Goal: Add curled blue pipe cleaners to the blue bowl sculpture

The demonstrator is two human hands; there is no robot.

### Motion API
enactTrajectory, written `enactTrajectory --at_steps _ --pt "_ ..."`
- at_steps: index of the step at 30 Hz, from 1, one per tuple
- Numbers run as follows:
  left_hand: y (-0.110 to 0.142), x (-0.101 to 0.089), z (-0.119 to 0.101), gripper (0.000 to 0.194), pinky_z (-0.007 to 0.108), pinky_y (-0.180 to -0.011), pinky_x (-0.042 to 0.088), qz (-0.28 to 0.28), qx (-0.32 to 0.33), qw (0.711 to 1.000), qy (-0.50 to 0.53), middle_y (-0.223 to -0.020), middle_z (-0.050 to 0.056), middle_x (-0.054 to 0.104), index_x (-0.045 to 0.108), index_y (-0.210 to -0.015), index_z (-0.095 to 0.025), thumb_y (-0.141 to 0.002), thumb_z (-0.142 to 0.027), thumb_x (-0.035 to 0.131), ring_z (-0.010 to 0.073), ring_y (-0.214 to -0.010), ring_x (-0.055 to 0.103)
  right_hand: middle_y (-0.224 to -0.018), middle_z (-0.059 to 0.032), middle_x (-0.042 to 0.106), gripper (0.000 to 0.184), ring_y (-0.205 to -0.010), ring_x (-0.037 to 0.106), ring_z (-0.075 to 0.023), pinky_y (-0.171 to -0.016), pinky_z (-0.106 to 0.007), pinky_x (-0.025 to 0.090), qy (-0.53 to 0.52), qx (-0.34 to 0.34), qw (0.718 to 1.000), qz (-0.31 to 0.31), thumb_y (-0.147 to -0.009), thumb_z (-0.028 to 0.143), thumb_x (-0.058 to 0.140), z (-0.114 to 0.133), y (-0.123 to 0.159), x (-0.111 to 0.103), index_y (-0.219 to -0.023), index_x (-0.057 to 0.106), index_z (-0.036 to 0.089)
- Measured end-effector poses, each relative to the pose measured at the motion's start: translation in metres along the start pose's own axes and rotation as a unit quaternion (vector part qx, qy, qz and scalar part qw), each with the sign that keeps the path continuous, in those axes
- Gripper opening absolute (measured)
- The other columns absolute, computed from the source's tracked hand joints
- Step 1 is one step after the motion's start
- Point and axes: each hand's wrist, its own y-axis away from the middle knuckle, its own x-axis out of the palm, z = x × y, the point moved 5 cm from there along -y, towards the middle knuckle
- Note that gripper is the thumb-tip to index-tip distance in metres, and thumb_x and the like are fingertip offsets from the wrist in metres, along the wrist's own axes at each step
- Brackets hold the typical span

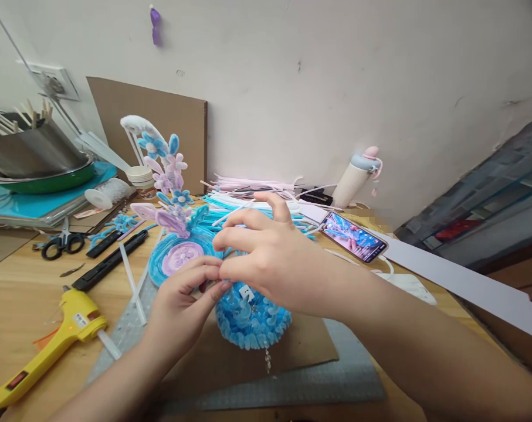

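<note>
A fuzzy blue pipe-cleaner ornament with dangling beads sits in the middle of the table, above a brown cardboard sheet. My left hand pinches at its top edge with thumb and forefinger. My right hand reaches over from the right, fingers curled and meeting the left fingertips at the same spot. What the fingertips grip there is hidden. Just behind stands a blue and pink pipe-cleaner flower piece with a round fan shape.
A yellow glue gun lies front left with glue sticks nearby. Scissors and a black knife lie left. A pile of pipe cleaners, a phone, a bottle and a grey cutting mat surround the work.
</note>
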Motion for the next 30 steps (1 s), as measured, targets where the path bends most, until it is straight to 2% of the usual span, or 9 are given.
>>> enactTrajectory --at_steps 7,13,19,26,30 --pt "-0.002 -0.002 -0.004 0.009 0.033 -0.074 0.051 0.002 -0.016 1.000 0.026 -0.087 0.000 0.071 0.074 -0.078 -0.028 -0.083 -0.029 0.067 0.0217 -0.084 0.063 -0.103 0.0002 0.070 0.025 -0.114 0.051 -0.0234 -0.108 -0.055 0.015 0.041 -0.065 0.997 0.019 -0.094 0.007 0.051 0.003 -0.011 -0.004 -0.087 0.068 0.023" --pt "-0.004 -0.001 -0.005 0.012 0.031 -0.070 0.049 0.014 -0.005 1.000 0.021 -0.081 0.000 0.070 0.073 -0.074 -0.026 -0.084 -0.029 0.067 0.0202 -0.078 0.062 -0.101 0.0024 0.069 0.026 -0.112 0.053 -0.0221 -0.108 -0.052 0.015 0.035 -0.075 0.996 0.031 -0.098 0.015 0.050 -0.002 -0.018 -0.005 -0.083 0.069 0.027" --pt "-0.005 -0.001 -0.004 0.013 0.028 -0.068 0.048 0.005 0.021 1.000 0.016 -0.079 -0.002 0.070 0.074 -0.076 -0.027 -0.082 -0.020 0.066 0.0175 -0.074 0.061 -0.102 0.0015 0.068 0.030 -0.110 0.051 -0.0210 -0.107 -0.050 0.014 0.022 -0.074 0.997 0.023 -0.096 0.009 0.048 -0.002 -0.019 -0.004 -0.084 0.069 0.027" --pt "-0.005 -0.003 -0.002 0.012 0.029 -0.071 0.049 -0.004 0.026 1.000 0.014 -0.081 -0.002 0.072 0.072 -0.074 -0.028 -0.081 -0.018 0.068 0.0178 -0.076 0.062 -0.109 -0.0013 0.067 0.017 -0.111 0.049 -0.0221 -0.103 -0.050 0.014 -0.018 -0.059 0.997 0.054 -0.092 0.013 0.059 -0.005 -0.021 -0.006 -0.087 0.070 0.025" --pt "-0.005 -0.003 -0.002 0.014 0.028 -0.071 0.050 -0.005 0.028 0.999 0.016 -0.082 -0.002 0.072 0.072 -0.074 -0.028 -0.082 -0.017 0.068 0.0175 -0.077 0.063 -0.111 -0.0015 0.067 0.017 -0.113 0.048 -0.0225 -0.102 -0.049 0.015 -0.021 -0.064 0.995 0.069 -0.091 0.012 0.060 -0.006 -0.022 -0.008 -0.090 0.070 0.025"
